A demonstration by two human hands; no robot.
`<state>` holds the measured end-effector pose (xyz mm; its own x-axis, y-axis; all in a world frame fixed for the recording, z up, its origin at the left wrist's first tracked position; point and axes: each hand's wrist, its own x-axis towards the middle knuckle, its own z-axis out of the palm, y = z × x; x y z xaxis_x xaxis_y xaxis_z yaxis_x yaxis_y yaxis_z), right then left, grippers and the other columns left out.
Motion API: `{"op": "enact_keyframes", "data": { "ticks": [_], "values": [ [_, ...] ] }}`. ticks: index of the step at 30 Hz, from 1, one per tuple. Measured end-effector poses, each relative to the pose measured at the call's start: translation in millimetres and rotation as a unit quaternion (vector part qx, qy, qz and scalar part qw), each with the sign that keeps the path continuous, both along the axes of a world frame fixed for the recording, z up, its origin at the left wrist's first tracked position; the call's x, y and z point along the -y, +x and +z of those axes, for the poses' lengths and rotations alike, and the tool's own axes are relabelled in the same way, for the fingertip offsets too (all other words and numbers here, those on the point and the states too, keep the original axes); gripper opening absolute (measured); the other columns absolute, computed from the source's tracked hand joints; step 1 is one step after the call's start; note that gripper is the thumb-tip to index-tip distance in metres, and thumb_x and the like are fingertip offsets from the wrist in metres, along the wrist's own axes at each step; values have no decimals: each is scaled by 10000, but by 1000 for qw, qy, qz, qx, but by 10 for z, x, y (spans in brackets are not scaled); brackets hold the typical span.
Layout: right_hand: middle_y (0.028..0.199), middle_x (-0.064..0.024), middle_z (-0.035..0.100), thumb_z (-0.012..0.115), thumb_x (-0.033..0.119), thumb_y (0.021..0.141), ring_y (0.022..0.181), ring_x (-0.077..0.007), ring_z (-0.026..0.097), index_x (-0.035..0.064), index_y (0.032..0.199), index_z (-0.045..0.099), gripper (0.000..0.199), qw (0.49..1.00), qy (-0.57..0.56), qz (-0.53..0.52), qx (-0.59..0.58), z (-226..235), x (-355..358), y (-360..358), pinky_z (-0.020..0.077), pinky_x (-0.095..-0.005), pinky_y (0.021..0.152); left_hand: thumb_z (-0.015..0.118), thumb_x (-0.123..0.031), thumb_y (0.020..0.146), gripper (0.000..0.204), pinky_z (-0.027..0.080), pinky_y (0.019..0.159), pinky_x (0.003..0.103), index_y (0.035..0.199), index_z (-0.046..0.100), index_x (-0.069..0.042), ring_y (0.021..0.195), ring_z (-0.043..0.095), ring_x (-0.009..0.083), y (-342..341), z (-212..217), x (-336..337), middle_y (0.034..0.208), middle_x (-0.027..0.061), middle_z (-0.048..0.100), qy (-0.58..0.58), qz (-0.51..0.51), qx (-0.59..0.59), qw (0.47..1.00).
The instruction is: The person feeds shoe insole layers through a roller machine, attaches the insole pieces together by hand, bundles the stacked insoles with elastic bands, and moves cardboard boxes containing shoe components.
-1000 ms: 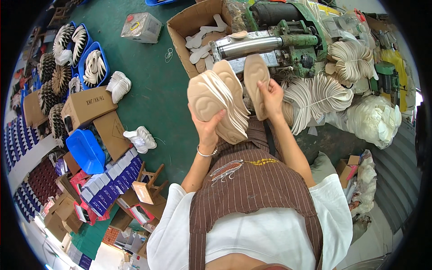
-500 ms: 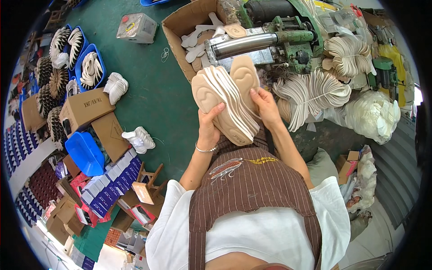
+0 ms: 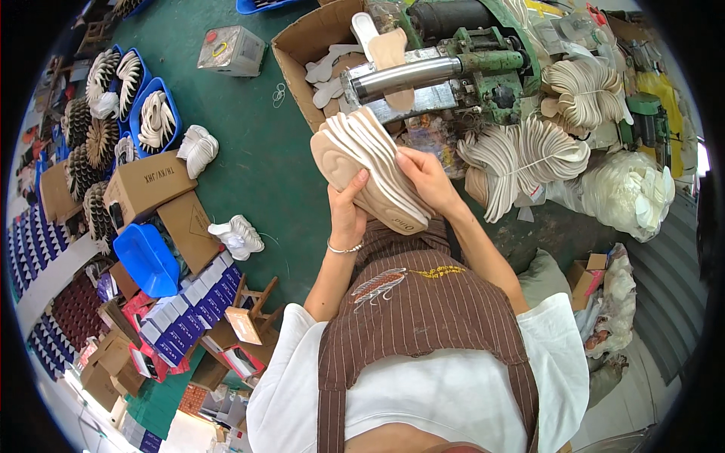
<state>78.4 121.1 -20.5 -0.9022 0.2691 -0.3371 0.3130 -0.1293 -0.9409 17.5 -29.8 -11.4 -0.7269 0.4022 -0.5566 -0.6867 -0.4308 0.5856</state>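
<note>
The person holds one fanned stack of beige insoles [image 3: 374, 170] in front of the chest, above the brown striped apron [image 3: 423, 317]. The stack's long axis runs from upper left down to lower right, heel ends toward the apron. The left hand [image 3: 349, 215] grips it from below, thumb pressed on the front insole; the right hand [image 3: 427, 177] clasps the right edge, fingers curled over the layers. Both hands touch the stack, the right one nearer the green roller machine [image 3: 468, 68], which lies up and right of the fingers. One single insole [image 3: 389, 53] rests on its steel roller (roughly eight or so layers in the stack, too tight to count exactly). Tied bundles [image 3: 521, 155] lie beside the machine.
</note>
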Motion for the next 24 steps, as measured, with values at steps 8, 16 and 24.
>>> {"op": "enact_keyframes", "data": {
  "ticks": [8,16,24],
  "values": [
    [752,45,525,475,164,945,685,-35,440,-18,937,589,214,955,84,-283,36,-360,-317,-2,390,-215,611,676,-61,781,445,411,939,325,1177,487,17,1056,541,186,30,-21,-29,1134,87,572,1,-22,31,999],
    [1006,-18,606,421,177,978,884,-50,521,-32,1166,551,310,996,-87,-10,22,-55,-71,158,431,-205,781,695,-33,758,410,442,880,297,1129,528,14,980,574,167,54,-24,-83,1074,77,601,-27,-29,-1,999],
    [1037,-32,622,488,156,950,881,-53,560,-40,1152,562,291,983,-172,-58,21,28,-80,169,452,-209,784,722,18,705,451,465,842,287,1112,529,34,944,591,157,51,74,-108,1042,80,614,-31,-107,-71,991]
  ]
}}
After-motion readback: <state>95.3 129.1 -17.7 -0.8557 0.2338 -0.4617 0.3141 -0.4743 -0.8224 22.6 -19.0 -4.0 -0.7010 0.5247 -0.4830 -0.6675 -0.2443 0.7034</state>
